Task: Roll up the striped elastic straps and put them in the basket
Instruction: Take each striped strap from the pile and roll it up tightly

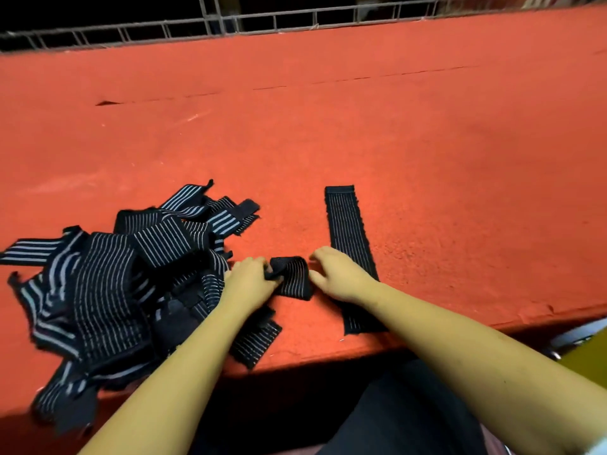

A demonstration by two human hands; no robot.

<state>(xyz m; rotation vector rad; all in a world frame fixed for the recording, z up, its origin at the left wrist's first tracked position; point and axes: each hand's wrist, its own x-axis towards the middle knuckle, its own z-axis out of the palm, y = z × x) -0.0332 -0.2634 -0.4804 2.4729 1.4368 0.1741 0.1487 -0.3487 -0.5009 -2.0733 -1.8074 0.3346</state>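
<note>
Head view, the only one I have: my left hand [249, 280] grips the left end of a small roll [292, 279], fingers curled round its folded edge. My right hand [340, 274] sits at the roll's right edge with fingers bent. I cannot tell whether it pinches there or only touches. The hands are close together, with just the roll between them, near the front of the red table [394, 126].

This one looks part-wound to me, short and thick but loose, so I judge I'm in mid-roll. Under my right wrist a flat strap [348, 224] lies straight, running away from me, not yet rolled. To my left is the pile [108, 284], a big tangle of striped straps, all unrolled as far as I can see, with one end poking out beneath my left forearm.

I see no finished rolls anywhere. A wire frame [230, 19] runs along the table's far edge, but I cannot say it is the basket. By my reckoning I'm near the start, with nearly every strap left to wind and drop in.
</note>
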